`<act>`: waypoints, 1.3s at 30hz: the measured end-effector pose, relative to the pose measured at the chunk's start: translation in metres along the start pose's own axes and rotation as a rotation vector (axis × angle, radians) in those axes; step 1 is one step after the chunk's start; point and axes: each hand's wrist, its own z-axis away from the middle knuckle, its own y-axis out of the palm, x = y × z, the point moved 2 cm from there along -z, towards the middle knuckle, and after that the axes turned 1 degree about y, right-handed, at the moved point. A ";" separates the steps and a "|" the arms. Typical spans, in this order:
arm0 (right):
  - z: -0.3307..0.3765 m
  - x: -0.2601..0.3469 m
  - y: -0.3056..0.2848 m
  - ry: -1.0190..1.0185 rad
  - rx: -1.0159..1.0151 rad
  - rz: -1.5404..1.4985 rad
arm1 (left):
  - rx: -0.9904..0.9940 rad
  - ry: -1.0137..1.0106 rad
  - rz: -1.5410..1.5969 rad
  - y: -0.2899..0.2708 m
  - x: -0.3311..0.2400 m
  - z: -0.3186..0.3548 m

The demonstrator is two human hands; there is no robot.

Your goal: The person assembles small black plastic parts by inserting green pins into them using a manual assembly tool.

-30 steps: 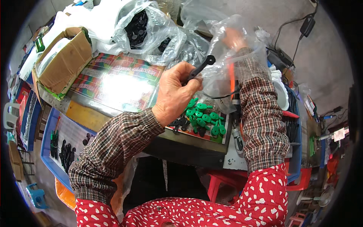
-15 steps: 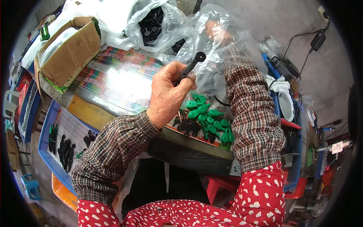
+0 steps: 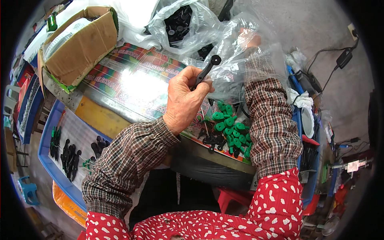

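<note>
Between the thumb and curled fingers of my left hand (image 3: 183,98) is a slim black plastic handle (image 3: 207,71), tilted up with its round, holed end pointing away from me. My right hand (image 3: 249,39) reaches far forward behind or inside a crumpled clear plastic bag (image 3: 226,60); the film blurs its fingers, so their grip does not show. On the patterned table top, between my forearms, lies a heap of green plastic pieces (image 3: 230,130). Small black parts (image 3: 213,141) lie beside them, close to the table's near edge.
Another clear bag (image 3: 154,30) full of black round parts stands at the back. An open cardboard box (image 3: 82,46) is at the far left. At the left, a blue tray (image 3: 44,150) holds rows of black and green pieces. A cable with a black adapter (image 3: 344,59) hangs at right.
The view has shifted slightly, so most things sit a little further right. My left hand keeps the black handle. My right hand is still at the clear bag, a little further right in the picture.
</note>
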 end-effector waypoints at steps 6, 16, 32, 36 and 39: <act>-0.007 -0.015 0.017 -0.028 0.029 0.059 | 0.015 0.067 -0.025 0.000 0.008 -0.005; 0.038 -0.011 -0.032 -0.011 -0.303 -0.282 | -0.039 0.112 -0.002 -0.004 0.018 -0.012; 0.226 0.021 -0.107 -0.122 -0.377 -0.757 | -0.120 0.204 -0.385 -0.016 0.008 -0.006; 0.294 0.037 -0.149 -0.045 -0.162 -1.184 | -0.255 0.360 -0.368 -0.030 -0.019 0.023; 0.338 0.040 -0.169 0.025 -0.147 -1.427 | -0.153 0.236 -0.325 -0.020 -0.035 0.074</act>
